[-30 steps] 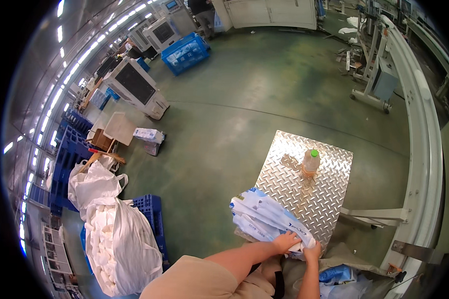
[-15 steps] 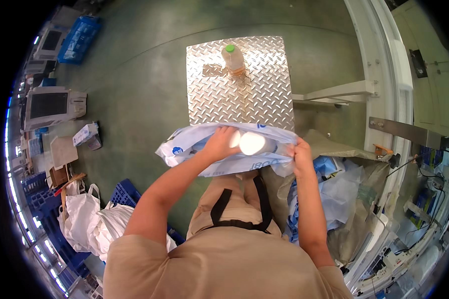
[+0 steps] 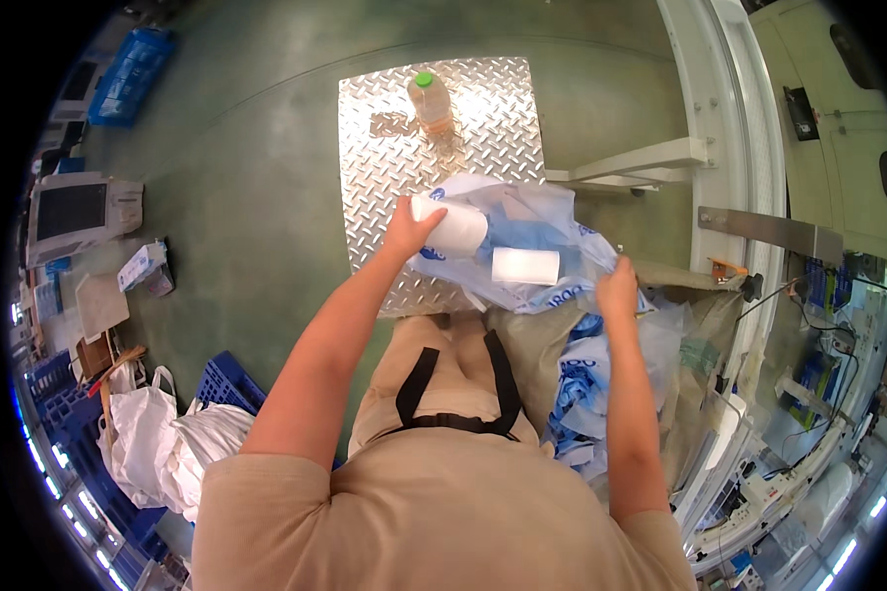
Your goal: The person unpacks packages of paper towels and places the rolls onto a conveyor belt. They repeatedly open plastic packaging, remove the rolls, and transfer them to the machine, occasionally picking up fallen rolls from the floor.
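Observation:
My left hand (image 3: 411, 232) grips a white roll (image 3: 459, 228), which looks like paper, by its left end. A second white roll (image 3: 525, 266) lies beside it on the pale translucent plastic bag (image 3: 532, 202) with blue print. The bag is spread over the near right part of a metal diamond-plate stand and hangs past its right edge. At the bag's right end, the fingers of my right hand (image 3: 617, 288) are closed on its edge.
The stand's diamond-plate top (image 3: 493, 118) carries a clear bottle (image 3: 432, 103) with a green cap. More crumpled plastic bags (image 3: 591, 394) lie at my right, near a white frame post (image 3: 729, 148). White sacks (image 3: 172, 438) and a blue crate (image 3: 229, 384) are at my left.
My left hand has come out of the bag's opening, moving left and forward with a white roll. The bag has flattened and shifted right, showing the second roll. My right hand has moved right, still gripping it.

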Available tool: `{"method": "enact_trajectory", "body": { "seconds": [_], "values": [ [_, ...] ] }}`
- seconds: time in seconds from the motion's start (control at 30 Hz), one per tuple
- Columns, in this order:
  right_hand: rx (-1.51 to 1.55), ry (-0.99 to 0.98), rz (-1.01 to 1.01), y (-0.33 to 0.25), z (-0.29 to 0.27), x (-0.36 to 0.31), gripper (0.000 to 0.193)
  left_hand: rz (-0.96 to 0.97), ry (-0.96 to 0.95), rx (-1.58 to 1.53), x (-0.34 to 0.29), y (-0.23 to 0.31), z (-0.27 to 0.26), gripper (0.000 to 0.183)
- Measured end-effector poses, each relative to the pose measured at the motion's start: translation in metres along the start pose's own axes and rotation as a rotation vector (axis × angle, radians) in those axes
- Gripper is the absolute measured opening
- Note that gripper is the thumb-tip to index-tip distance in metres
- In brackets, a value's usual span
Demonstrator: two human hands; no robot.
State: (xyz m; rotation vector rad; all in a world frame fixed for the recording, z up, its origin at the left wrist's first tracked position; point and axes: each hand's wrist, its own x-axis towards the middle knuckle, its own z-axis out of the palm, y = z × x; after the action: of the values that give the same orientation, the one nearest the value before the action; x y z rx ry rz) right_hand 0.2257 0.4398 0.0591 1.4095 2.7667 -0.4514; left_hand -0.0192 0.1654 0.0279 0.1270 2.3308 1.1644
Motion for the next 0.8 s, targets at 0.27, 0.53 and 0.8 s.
{"method": "enact_trajectory", "body": {
  "seconds": [0.27, 0.53, 0.8],
  "values": [
    [0.036, -0.409, -0.706, -0.097, 0.069, -0.032, 0.048, 0.149, 0.116, 0.137, -0.030, 0.003, 0.011, 0.064],
    [-0.362, -0.549, -0.686, -0.082, 0.172, -0.015, 0.060, -0.332, 0.291, -0.383, -0.089, -0.035, -0.042, 0.059],
    [-0.307, -0.679, -0.699, -0.099, 0.140, -0.015, 0.064, -0.405, 0.175, -0.659, -0.121, -0.009, -0.082, 0.058]
  ]
}}
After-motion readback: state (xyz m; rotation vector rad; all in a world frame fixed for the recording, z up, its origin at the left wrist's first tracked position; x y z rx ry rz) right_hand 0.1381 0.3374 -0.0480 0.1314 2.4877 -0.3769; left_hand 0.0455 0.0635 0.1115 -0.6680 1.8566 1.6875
